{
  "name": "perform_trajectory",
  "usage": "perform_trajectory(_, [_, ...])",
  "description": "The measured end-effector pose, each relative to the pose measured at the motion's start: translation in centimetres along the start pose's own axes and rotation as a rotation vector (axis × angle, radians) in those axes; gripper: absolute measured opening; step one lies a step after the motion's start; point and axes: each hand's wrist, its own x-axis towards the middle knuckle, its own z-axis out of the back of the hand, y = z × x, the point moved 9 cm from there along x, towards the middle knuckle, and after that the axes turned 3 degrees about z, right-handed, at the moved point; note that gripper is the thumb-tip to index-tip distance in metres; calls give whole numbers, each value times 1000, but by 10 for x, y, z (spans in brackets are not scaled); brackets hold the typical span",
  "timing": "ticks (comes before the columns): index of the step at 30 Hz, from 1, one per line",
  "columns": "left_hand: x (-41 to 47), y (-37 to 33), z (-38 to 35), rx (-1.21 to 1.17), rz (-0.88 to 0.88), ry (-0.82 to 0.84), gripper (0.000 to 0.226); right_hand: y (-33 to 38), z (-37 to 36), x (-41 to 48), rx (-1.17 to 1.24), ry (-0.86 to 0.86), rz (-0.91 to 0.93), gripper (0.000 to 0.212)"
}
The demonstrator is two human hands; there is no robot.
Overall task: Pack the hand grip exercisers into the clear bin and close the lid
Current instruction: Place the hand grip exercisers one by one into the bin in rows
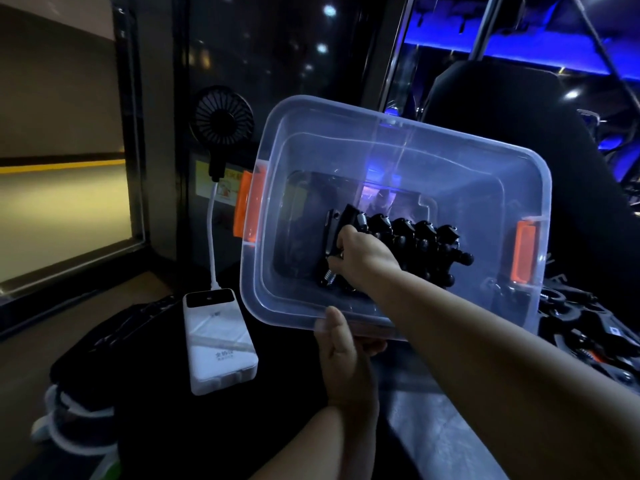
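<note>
Dim light, blue glow behind. The clear bin [433, 133] is lifted and tipped, its open mouth turned toward me.

My left hand [343, 351] holds the bin by the near rim: thumb pressed on top of the edge, fingers curled underneath.

My right hand [365, 256] reaches inside the bin, fingers closed round a black hand grip exerciser [341, 223]. Its metal spring shows just below my knuckles. How firm the hold is, I cannot tell.

The held exerciser sits against a row of exercisers [415, 233] lying side by side along the bin floor, toward its right half. The left half of the floor is bare.

There is an orange latch [247, 202] on the left end of the bin and a second orange latch [524, 251] on the right end.

More exercisers [588, 327] lie in a dark heap outside the bin, beyond its right end.

Left of the bin, a white power bank [218, 341] lies flat on a dark surface. A white cable [211, 230] rises from it to a small black fan [223, 121].
</note>
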Motion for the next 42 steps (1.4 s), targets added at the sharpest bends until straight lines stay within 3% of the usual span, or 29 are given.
perform_trajectory(5, [4, 0, 1, -4, -9, 0, 27, -8, -10, 5, -95, 34, -10, 41])
perform_trajectory(9, [6, 1, 1, -8, 24, -4, 24, -10, -10, 9, -346, -21, 17, 44])
perform_trajectory(15, [10, 3, 3, -15, 54, -19, 24, -18, -15, 15, -413, -36, 7, 50])
perform_trajectory(24, [11, 3, 3, 0, 39, -9, 31, -24, -12, 12, -359, -47, -23, 54])
perform_trajectory(28, [9, 6, 2, 21, 51, -7, 44, -27, -9, 11, -312, -37, -34, 56])
perform_trajectory(35, [10, 1, 2, 21, 41, -7, 27, -41, 1, 3, -168, -24, -86, 54])
perform_trajectory(42, [12, 5, 5, 55, 64, -19, 54, -56, 16, -19, -59, -106, -116, 56])
